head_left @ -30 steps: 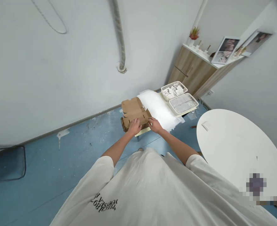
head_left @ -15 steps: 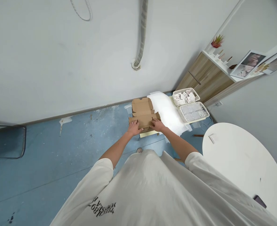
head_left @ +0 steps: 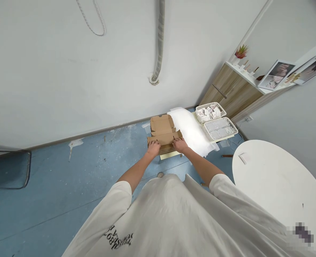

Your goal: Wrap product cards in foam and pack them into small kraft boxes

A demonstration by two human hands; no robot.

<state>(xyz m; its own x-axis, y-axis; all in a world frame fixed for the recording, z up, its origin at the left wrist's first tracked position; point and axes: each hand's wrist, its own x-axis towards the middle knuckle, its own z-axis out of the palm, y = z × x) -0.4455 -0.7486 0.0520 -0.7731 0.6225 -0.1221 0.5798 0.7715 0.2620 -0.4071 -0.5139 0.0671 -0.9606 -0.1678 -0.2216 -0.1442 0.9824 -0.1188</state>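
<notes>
A brown cardboard box [head_left: 162, 125] stands with its lid raised at the back, on a low surface ahead of me. My left hand [head_left: 153, 148] grips the left end of its front wall, fingers curled over the top edge. At the right end of that same wall, my right hand [head_left: 179, 145] holds on near the side flap. The front face of the box shows between my two hands. How deep my fingertips reach inside is hidden. A pale yellow sheet [head_left: 170, 155] peeks out below the box.
White sheeting [head_left: 188, 130] lies right of the box. Beyond it are a white basket of small packets [head_left: 211, 111] and another basket of clear packs [head_left: 220, 128]. A round white table [head_left: 270, 175] stands to my right, a dark metal frame [head_left: 28, 169] at far left, a wooden cabinet [head_left: 237, 84] behind.
The front wall of the box now stands more upright, showing more of its face. My fingers have curled further over its edge. The view has shifted slightly.
</notes>
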